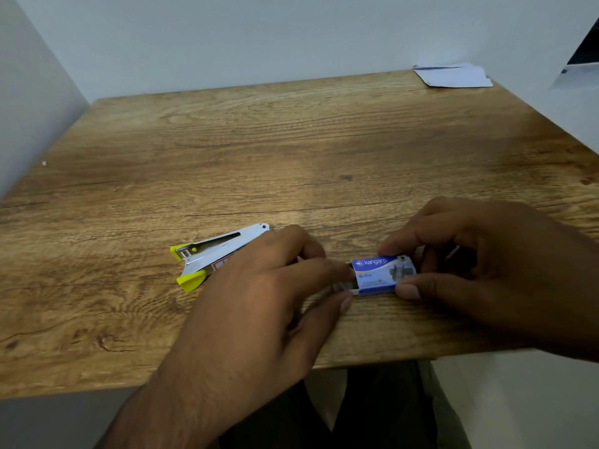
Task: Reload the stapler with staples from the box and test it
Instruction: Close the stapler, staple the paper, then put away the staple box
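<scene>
Left hand (269, 286): thumb and forefinger closed on open end of box (382, 273).
Right hand (486, 270): box pinched between thumb and fingers.

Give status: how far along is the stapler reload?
Done: the stapler lies swung open on the table. In hand: the right hand holds the staple box while the left hand pinches the inner tray, partly slid out of its left end. Left: lift out staples, load, close, and test, probably on the papers at the far right corner.

Wooden table (291, 150) against pale walls (227, 37) — loose white papers (453, 75) at its far right corner.
</scene>
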A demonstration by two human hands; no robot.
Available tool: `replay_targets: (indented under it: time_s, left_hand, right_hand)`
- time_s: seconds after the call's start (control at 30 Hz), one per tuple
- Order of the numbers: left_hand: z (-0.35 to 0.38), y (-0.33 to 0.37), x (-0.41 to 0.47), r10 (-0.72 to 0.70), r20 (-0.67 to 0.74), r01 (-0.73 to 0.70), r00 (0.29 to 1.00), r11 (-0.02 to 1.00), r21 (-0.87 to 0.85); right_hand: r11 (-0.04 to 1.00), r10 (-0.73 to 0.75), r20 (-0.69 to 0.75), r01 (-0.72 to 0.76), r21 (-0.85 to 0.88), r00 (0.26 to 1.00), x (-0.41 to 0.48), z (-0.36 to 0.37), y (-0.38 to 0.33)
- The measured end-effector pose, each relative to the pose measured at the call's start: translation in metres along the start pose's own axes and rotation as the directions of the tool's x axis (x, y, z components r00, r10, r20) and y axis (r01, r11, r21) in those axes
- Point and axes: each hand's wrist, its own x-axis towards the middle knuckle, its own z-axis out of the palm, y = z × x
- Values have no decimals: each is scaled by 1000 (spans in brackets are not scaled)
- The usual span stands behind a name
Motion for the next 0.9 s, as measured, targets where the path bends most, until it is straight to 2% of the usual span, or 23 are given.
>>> replay_targets:
  time_s: [0.17, 0.37, 0.67, 0.9]
  left_hand:
    - [0, 1, -2, -19, -12, 18, 1000, 999, -48]
    - [2, -2, -1, -98, -67, 79, 993, 968, -237]
    - [3, -2, 4, -35, -57, 24, 998, 984, -177]
    - [8, -3, 8, -67, -86, 50, 994, 982, -184]
  right_hand:
    - [1000, 2, -23, -2, 8, 1000, -2, 3, 0]
    - [1000, 1, -23, -1, 18, 1000, -1, 1, -1]
    - [1000, -8, -13, 8, 14, 1000, -1, 1, 1]
    - [1000, -3, -26, 3, 10, 1000, -3, 1, -3]
